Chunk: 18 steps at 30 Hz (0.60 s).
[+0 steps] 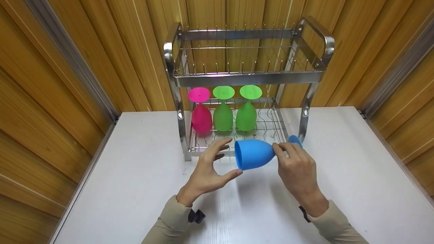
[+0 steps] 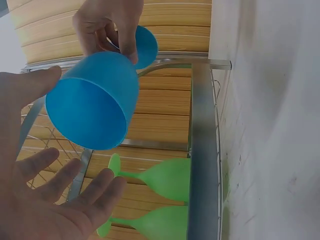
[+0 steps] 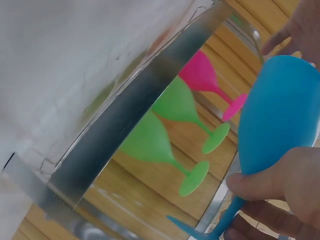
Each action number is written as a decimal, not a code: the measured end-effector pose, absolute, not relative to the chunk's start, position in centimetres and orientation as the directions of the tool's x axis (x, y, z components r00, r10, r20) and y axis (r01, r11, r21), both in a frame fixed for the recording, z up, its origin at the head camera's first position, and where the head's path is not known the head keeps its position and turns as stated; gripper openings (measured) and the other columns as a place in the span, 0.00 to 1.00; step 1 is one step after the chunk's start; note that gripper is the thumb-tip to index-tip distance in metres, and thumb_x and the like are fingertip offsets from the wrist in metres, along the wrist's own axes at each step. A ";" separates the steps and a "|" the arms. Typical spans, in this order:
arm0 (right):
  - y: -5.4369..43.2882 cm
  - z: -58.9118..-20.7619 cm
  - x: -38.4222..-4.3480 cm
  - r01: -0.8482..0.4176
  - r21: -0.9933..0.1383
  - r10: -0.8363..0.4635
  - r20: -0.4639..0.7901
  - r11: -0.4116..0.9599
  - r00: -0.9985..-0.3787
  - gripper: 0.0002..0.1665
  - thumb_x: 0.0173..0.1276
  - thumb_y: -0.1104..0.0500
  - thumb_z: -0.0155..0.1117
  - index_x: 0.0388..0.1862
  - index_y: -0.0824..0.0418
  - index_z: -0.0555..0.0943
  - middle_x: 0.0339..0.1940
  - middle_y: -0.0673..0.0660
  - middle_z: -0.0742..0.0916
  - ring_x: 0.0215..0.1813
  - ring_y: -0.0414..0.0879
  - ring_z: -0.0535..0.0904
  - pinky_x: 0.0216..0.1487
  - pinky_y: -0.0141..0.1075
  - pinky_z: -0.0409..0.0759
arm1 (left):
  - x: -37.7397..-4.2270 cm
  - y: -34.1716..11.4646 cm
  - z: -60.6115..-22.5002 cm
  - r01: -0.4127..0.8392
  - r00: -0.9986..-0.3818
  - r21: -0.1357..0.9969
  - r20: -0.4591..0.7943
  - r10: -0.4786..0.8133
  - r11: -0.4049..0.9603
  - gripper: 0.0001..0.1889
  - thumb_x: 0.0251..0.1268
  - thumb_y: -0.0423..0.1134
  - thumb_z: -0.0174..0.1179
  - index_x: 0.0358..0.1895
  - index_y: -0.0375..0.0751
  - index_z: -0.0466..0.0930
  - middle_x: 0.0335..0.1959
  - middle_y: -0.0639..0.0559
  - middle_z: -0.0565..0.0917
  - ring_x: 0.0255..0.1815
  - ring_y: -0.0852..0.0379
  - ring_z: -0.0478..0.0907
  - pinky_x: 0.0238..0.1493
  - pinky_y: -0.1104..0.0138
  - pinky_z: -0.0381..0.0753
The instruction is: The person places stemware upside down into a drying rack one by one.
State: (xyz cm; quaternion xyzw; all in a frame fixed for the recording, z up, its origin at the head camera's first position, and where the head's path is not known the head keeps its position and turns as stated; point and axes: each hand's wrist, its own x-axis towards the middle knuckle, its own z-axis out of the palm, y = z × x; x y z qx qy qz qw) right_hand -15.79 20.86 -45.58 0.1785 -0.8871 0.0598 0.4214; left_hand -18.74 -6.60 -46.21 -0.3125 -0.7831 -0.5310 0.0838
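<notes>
A blue plastic wine glass (image 1: 255,154) lies sideways in the air before the rack, its mouth facing left. My right hand (image 1: 298,169) pinches it by the stem, just below the bowl; the round foot (image 1: 295,140) shows behind the knuckles. Around the mouth, my left hand (image 1: 206,171) is spread with thumb and fingers apart. Its thumb tip is at the rim's lower edge in the head view; whether it touches I cannot tell. In the left wrist view the bowl's hollow inside (image 2: 87,115) faces the left palm.
A two-tier metal dish rack (image 1: 249,79) stands at the back of the white table (image 1: 142,189). Upside down on its lower tier are a pink wine glass (image 1: 202,118) and two green ones (image 1: 223,117), (image 1: 246,117) in a row. Wood-panelled walls enclose the table.
</notes>
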 end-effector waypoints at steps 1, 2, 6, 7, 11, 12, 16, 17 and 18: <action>20.6 -45.6 -15.8 -0.369 0.046 -0.270 0.765 0.928 -0.584 0.22 0.56 0.77 0.79 0.51 0.67 0.90 0.41 0.65 0.91 0.42 0.61 0.89 0.40 0.54 0.93 | -18.8 -6.6 -46.3 0.574 -0.791 0.785 0.459 0.403 0.233 0.46 0.58 0.53 0.80 0.80 0.54 0.68 0.74 0.53 0.76 0.72 0.44 0.79 0.65 0.49 0.87; 20.4 -45.6 -15.7 -0.371 0.048 -0.274 0.760 0.928 -0.589 0.22 0.56 0.78 0.79 0.50 0.67 0.90 0.41 0.65 0.91 0.42 0.60 0.89 0.39 0.53 0.93 | -18.9 -6.6 -46.4 0.569 -0.793 0.790 0.453 0.406 0.229 0.47 0.58 0.53 0.80 0.81 0.55 0.67 0.75 0.53 0.75 0.72 0.44 0.79 0.65 0.50 0.87; 19.8 -45.6 -15.7 -0.380 0.040 -0.276 0.758 0.924 -0.591 0.23 0.55 0.79 0.79 0.49 0.66 0.91 0.40 0.63 0.90 0.41 0.59 0.88 0.36 0.52 0.93 | -19.1 -6.7 -46.6 0.556 -0.792 0.807 0.442 0.421 0.199 0.48 0.59 0.52 0.80 0.82 0.57 0.64 0.76 0.52 0.74 0.72 0.43 0.79 0.64 0.52 0.87; 19.6 -45.6 -15.7 -0.381 0.040 -0.276 0.761 0.924 -0.587 0.22 0.55 0.79 0.78 0.49 0.66 0.91 0.40 0.63 0.90 0.41 0.59 0.88 0.36 0.51 0.93 | -19.1 -6.8 -46.7 0.556 -0.789 0.809 0.442 0.426 0.190 0.48 0.59 0.52 0.80 0.82 0.56 0.64 0.76 0.51 0.74 0.72 0.43 0.79 0.64 0.52 0.87; 19.4 -45.6 -15.7 -0.383 0.040 -0.273 0.770 0.923 -0.577 0.22 0.53 0.81 0.77 0.47 0.65 0.91 0.38 0.62 0.90 0.40 0.57 0.87 0.33 0.50 0.92 | -19.2 -6.8 -46.8 0.567 -0.773 0.806 0.451 0.446 0.167 0.48 0.59 0.50 0.80 0.82 0.56 0.65 0.75 0.49 0.74 0.72 0.44 0.79 0.63 0.52 0.87; 19.3 -45.5 -15.6 -0.382 0.042 -0.274 0.768 0.923 -0.579 0.22 0.53 0.81 0.77 0.46 0.65 0.91 0.38 0.61 0.90 0.39 0.57 0.87 0.33 0.49 0.91 | -19.2 -6.8 -46.8 0.572 -0.768 0.804 0.454 0.452 0.163 0.47 0.59 0.49 0.80 0.81 0.56 0.65 0.75 0.49 0.74 0.72 0.44 0.79 0.63 0.53 0.88; 19.1 -45.4 -15.5 -0.375 0.059 -0.291 0.747 0.925 -0.598 0.22 0.53 0.80 0.78 0.46 0.65 0.91 0.38 0.62 0.90 0.40 0.58 0.87 0.34 0.50 0.92 | -19.3 -6.8 -46.8 0.583 -0.754 0.798 0.461 0.467 0.153 0.46 0.59 0.48 0.81 0.81 0.56 0.66 0.74 0.51 0.75 0.72 0.45 0.79 0.63 0.55 0.88; 19.1 -45.4 -15.4 -0.375 0.063 -0.295 0.742 0.925 -0.602 0.22 0.53 0.79 0.79 0.47 0.65 0.91 0.39 0.62 0.90 0.40 0.58 0.87 0.35 0.51 0.92 | -19.3 -6.8 -46.8 0.587 -0.751 0.795 0.466 0.468 0.151 0.46 0.59 0.48 0.81 0.81 0.55 0.67 0.74 0.51 0.75 0.72 0.45 0.79 0.62 0.55 0.88; 19.0 -45.4 -15.4 -0.374 0.067 -0.299 0.737 0.925 -0.606 0.22 0.53 0.79 0.79 0.47 0.65 0.91 0.39 0.62 0.90 0.41 0.59 0.88 0.36 0.52 0.92 | -19.3 -6.8 -46.9 0.591 -0.749 0.793 0.469 0.468 0.151 0.46 0.60 0.48 0.80 0.80 0.55 0.67 0.74 0.50 0.75 0.72 0.45 0.79 0.62 0.56 0.88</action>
